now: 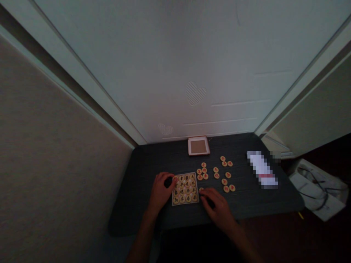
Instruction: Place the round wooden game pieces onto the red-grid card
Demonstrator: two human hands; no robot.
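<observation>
A shallow clear tray holds rows of round wooden Chinese chess pieces, most with black characters. At its far left corner, my left hand is curled, thumb and forefinger closed on a piece whose marking looks reddish and is partly covered. Just right of the tray, my right hand has its fingertips together on another Chinese chess piece, largely hidden beneath them. Several loose red-marked pieces lie beyond that hand, with more farther right.
Near the wall, an open box lid or second tray rests on the dark table. A pixelated, pale flat object lies at the right. Beside the table, a white box with dark cables stands on the floor.
</observation>
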